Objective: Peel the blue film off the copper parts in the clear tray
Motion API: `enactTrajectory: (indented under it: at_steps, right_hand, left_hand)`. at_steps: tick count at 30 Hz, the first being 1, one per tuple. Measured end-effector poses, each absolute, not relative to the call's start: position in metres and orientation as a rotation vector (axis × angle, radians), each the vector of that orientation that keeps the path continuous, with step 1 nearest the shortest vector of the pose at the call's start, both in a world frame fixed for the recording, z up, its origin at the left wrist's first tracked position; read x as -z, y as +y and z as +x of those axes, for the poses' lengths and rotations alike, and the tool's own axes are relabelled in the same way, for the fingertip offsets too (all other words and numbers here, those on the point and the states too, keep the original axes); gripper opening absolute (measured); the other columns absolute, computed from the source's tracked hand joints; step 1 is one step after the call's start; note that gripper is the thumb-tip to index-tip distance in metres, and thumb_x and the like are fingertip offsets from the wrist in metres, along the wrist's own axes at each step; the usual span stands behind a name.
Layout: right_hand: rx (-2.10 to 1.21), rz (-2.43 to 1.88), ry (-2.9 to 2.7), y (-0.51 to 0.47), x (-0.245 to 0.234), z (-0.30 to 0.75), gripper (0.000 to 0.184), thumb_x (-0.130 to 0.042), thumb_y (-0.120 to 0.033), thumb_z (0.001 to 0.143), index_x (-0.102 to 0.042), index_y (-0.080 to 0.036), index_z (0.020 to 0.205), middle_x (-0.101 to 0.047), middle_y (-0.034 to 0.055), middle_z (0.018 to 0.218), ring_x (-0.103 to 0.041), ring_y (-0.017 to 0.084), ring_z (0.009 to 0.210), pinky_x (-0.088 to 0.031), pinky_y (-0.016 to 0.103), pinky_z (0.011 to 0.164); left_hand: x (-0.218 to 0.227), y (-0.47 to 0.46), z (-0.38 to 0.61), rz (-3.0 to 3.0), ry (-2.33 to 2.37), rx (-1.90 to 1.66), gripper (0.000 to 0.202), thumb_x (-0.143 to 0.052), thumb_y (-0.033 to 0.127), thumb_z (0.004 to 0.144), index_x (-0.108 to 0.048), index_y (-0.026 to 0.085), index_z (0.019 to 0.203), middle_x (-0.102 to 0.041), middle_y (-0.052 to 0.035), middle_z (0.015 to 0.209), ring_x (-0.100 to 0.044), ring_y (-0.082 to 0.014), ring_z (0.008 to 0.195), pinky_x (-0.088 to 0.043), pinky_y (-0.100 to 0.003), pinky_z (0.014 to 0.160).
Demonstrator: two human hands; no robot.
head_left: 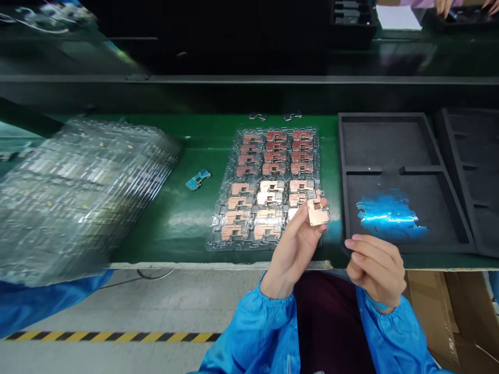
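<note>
My left hand (297,236) is closed on a copper-coloured circuit board (318,210), gripped by its edges between thumb and fingers above the front right of a clear plastic tray (212,236). In that tray sit rows of similar boards (268,195), reddish at the back and paler copper at the front. To the right, my right hand (376,266) hovers by the front edge of a black foam tray (343,182). Its fingers are bent together; whether anything small is between the fingertips is hidden. Shiny blue film-like material (390,214) lies in the foam tray.
A blue circuit board (198,179) lies left of the clear tray, and two small parts (292,116) behind it. A tall stack of clear trays (78,192) stands at left, beside a blue sleeve (47,298). Another black tray (475,176) is at far right. Another person's hands (444,6) show at top right.
</note>
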State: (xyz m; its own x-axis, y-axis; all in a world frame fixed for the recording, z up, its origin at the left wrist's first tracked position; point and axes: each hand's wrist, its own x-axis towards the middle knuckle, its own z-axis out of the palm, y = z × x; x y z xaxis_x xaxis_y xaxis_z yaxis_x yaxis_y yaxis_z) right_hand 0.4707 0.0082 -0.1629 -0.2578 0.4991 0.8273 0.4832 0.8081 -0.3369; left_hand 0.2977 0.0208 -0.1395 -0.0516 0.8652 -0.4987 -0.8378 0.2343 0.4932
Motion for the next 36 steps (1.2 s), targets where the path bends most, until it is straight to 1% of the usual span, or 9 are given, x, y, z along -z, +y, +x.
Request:
enactTrajectory:
  at_steps: [5, 8, 11, 13, 17, 19, 23, 28, 36]
  right_hand:
    - [-0.019, -1.267, -1.412, 0.029, 0.168, 0.492, 0.008, -0.067, -0.023, 0.104, -0.074, -0.024, 0.109, -0.074, 0.0038, 0.09, -0.073, 0.022, 0.077, -0.061, 0.037, 0.063]
    - [-0.034, -1.632, -1.527, 0.051, 0.172, 0.515, 0.023, -0.062, -0.034, 0.106, -0.077, -0.021, 0.117, -0.076, 0.0115, 0.11, -0.073, 0.029, 0.103, -0.063, 0.047, 0.085]
    - [0.015, -1.657, -1.654, 0.058, 0.168, 0.52, 0.031, -0.064, -0.037, 0.105, -0.075, -0.02, 0.128, -0.069, 0.0178, 0.14, -0.059, 0.039, 0.137, -0.052, 0.064, 0.111]
    - [-0.138, -1.528, -1.636, 0.053, 0.161, 0.507, 0.035, -0.064, -0.035, 0.106, -0.071, -0.023, 0.138, -0.064, 0.0161, 0.149, -0.056, 0.037, 0.143, -0.051, 0.062, 0.116]
    - [-0.937, -1.188, -1.565, 0.036, 0.149, 0.465, 0.036, -0.064, -0.032, 0.106, -0.068, -0.029, 0.142, -0.073, 0.008, 0.139, -0.073, 0.025, 0.123, -0.065, 0.043, 0.101]
    - [-1.096, -1.161, -1.461, 0.032, 0.148, 0.45, 0.029, -0.07, -0.032, 0.103, -0.074, -0.027, 0.131, -0.078, 0.007, 0.128, -0.079, 0.022, 0.105, -0.069, 0.034, 0.087]
    - [-1.073, -1.185, -1.294, 0.034, 0.151, 0.44, 0.013, -0.076, -0.032, 0.098, -0.079, -0.023, 0.107, -0.081, 0.0043, 0.102, -0.079, 0.019, 0.085, -0.068, 0.027, 0.069]
    - [-1.131, -1.18, -1.278, 0.033, 0.154, 0.438, 0.016, -0.078, -0.036, 0.096, -0.078, -0.022, 0.104, -0.081, 0.0051, 0.099, -0.078, 0.019, 0.081, -0.067, 0.028, 0.067]
    - [-1.029, -1.193, -1.145, 0.031, 0.158, 0.427, 0.018, -0.077, -0.039, 0.096, -0.073, -0.022, 0.095, -0.076, 0.0021, 0.086, -0.075, 0.017, 0.072, -0.064, 0.028, 0.064]
  left_hand:
    - [0.138, 0.02, 0.296, 0.128, 0.9, -1.371, 0.013, -0.078, 0.022, 0.096, -0.082, 0.015, 0.107, -0.082, -0.0108, 0.122, -0.074, -0.0146, 0.091, -0.062, -0.021, 0.071]
    - [0.135, 0.017, 0.297, 0.23, 0.946, -1.348, 0.019, -0.085, 0.029, 0.091, -0.082, 0.015, 0.104, -0.083, -0.0116, 0.119, -0.075, -0.0169, 0.092, -0.063, -0.023, 0.072]
    - [0.137, 0.015, 0.3, 0.346, 1.019, -1.339, 0.031, -0.093, 0.032, 0.082, -0.082, 0.015, 0.106, -0.084, -0.0118, 0.114, -0.077, -0.0174, 0.088, -0.065, -0.025, 0.073]
    - [0.141, 0.013, 0.304, 0.402, 1.095, -1.356, 0.037, -0.098, 0.03, 0.076, -0.081, 0.015, 0.106, -0.085, -0.0107, 0.106, -0.078, -0.0187, 0.085, -0.066, -0.027, 0.071]
    - [0.146, 0.008, 0.31, 0.507, 1.187, -1.405, 0.04, -0.099, 0.032, 0.073, -0.082, 0.016, 0.106, -0.085, -0.0077, 0.093, -0.08, -0.0211, 0.078, -0.068, -0.03, 0.066]
    - [0.144, 0.006, 0.313, 0.563, 1.22, -1.405, 0.036, -0.097, 0.031, 0.075, -0.083, 0.017, 0.105, -0.085, -0.0069, 0.093, -0.08, -0.0205, 0.077, -0.069, -0.031, 0.07]
    - [0.135, 0.006, 0.314, 0.609, 1.309, -1.425, 0.019, -0.095, 0.026, 0.078, -0.086, 0.019, 0.093, -0.085, -0.0052, 0.088, -0.08, -0.0211, 0.079, -0.068, -0.031, 0.078]
    - [0.131, 0.008, 0.315, 0.618, 1.354, -1.446, 0.01, -0.093, 0.022, 0.079, -0.085, 0.019, 0.082, -0.08, -0.002, 0.073, -0.074, -0.0187, 0.062, -0.062, -0.028, 0.065]
    - [0.132, 0.009, 0.319, 0.602, 1.341, -1.404, 0.01, -0.089, 0.028, 0.085, -0.085, 0.019, 0.082, -0.082, -0.0038, 0.076, -0.078, -0.0213, 0.068, -0.064, -0.029, 0.068]
